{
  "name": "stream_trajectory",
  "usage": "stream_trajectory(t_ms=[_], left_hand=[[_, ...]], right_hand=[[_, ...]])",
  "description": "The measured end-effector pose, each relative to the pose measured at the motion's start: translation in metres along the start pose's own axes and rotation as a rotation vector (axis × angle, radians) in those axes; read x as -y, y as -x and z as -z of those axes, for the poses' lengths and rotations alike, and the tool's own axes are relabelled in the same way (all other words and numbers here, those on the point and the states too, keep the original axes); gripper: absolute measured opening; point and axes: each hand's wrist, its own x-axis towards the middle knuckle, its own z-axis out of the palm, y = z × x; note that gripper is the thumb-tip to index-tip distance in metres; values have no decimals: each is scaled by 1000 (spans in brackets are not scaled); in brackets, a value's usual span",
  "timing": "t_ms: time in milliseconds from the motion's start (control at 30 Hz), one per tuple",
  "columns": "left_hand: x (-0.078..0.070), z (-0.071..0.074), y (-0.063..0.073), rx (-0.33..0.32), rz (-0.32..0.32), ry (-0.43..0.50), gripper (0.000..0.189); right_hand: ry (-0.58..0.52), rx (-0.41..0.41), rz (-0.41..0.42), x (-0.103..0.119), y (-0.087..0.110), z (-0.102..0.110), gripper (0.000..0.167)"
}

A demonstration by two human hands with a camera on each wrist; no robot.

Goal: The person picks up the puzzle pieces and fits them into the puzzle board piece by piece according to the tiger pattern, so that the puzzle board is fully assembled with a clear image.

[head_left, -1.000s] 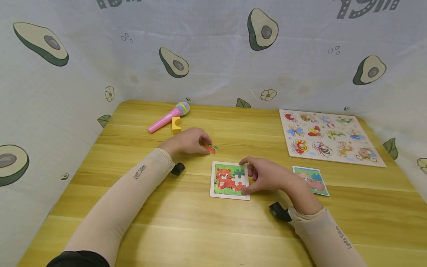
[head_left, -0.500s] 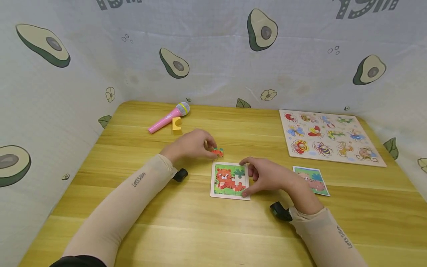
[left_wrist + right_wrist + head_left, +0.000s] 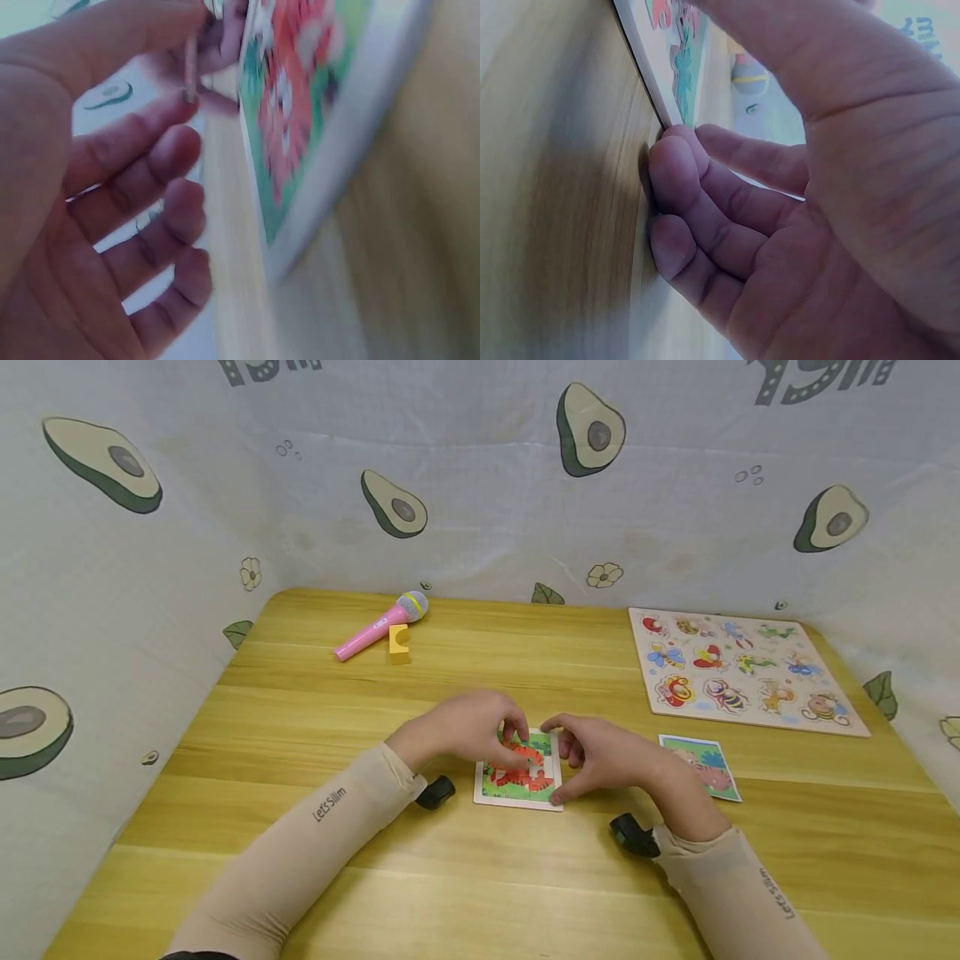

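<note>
A small square jigsaw puzzle with a red tiger picture lies on the table, a white gap in its right part. Over it, my left hand pinches a loose puzzle piece between thumb and index finger. The left wrist view shows this piece edge-on, just above the picture; the other fingers are bent and hold nothing. With thumb and index finger at two corners, my right hand grips the puzzle frame by its right edge. In the right wrist view its fingertips press against the frame's corner.
A pink toy microphone and a yellow block with a notch lie at the back left. A large insect peg board is at the back right. A small picture card lies partly behind my right wrist.
My left hand has moved right and toward me, bringing the puzzle piece from the bare table to over the puzzle. The right hand and the puzzle frame have stayed in place.
</note>
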Motion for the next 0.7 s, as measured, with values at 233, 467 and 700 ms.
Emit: stream_trajectory(t_ms=[233, 467, 700], left_hand=[[-7, -13, -2, 28, 10, 58, 26], [-9, -21, -5, 54, 24, 39, 26], [-13, -25, -8, 36, 45, -56, 30]], right_hand=[[-19, 9, 33, -3, 0, 1, 86], [-18, 13, 11, -4, 0, 0, 86], [-18, 13, 5, -3, 1, 1, 86]])
